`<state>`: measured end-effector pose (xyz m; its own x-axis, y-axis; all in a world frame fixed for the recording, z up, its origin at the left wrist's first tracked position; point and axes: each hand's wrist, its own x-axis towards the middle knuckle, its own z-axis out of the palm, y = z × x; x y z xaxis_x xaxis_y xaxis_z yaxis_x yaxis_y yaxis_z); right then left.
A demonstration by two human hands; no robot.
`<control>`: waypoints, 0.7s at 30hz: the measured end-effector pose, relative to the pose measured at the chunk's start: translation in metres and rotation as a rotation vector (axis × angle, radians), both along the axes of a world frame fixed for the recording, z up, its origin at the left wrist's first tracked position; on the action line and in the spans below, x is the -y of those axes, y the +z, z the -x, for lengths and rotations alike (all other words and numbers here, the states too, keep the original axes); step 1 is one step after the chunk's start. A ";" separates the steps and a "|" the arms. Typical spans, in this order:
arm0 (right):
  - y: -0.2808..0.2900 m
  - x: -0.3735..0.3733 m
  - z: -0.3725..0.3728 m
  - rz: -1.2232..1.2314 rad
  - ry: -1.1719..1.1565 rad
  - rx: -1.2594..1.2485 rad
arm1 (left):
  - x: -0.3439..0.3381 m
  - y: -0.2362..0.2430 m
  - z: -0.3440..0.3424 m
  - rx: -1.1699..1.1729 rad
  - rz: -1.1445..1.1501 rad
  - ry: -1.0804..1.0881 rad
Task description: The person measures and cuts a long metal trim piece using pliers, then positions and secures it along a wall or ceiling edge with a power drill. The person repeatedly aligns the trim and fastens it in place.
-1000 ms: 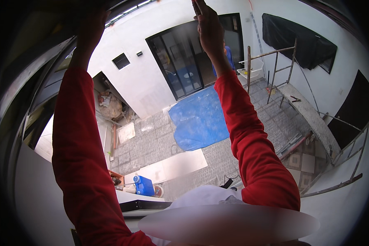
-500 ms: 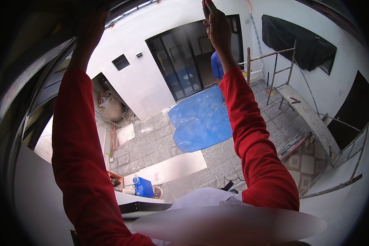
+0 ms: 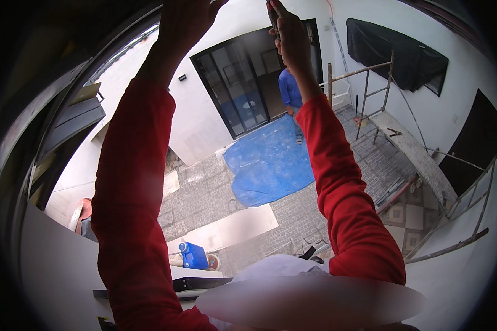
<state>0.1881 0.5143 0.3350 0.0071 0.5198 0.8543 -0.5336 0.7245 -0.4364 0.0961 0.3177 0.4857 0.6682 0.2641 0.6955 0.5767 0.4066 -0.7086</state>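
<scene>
Both my arms, in red sleeves, reach up to the top edge. My left hand (image 3: pixel 189 19) is raised beside the dark frame overhead. Its thumb or a finger points right, and the other fingers are cut off by the edge, so its grip is unclear. Fingers curled, my right hand (image 3: pixel 294 44) grips a slim dark tool (image 3: pixel 273 17). The tool's upper end runs out of view, and I cannot make out its kind.
Far below, a blue tarp (image 3: pixel 270 165) covers paving. A person in blue (image 3: pixel 290 91) stands by the sliding door (image 3: pixel 232 83). Scaffold frames (image 3: pixel 364 83) and a plank (image 3: pixel 414 149) are at right. A blue jug (image 3: pixel 194 255) is at lower left; dark metal framing (image 3: pixel 66 129) is at left.
My left hand and arm have shifted right, toward my right hand. My right hand keeps its grip, moving slightly left. The person in blue shows more fully beside my right arm.
</scene>
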 end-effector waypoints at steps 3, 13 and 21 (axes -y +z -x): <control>0.001 -0.001 0.002 -0.008 -0.001 0.013 | -0.052 0.038 -0.007 -0.017 0.033 -0.066; -0.011 0.023 -0.011 0.155 0.261 -0.035 | -0.105 0.042 -0.009 0.293 0.049 0.229; -0.001 0.001 0.005 -0.014 0.024 -0.095 | -0.107 0.045 -0.006 0.265 0.022 0.111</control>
<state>0.1831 0.5136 0.3342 0.0765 0.5085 0.8576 -0.5894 0.7169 -0.3724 0.1023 0.4246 0.5305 0.4296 0.3430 0.8353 0.6958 0.4638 -0.5483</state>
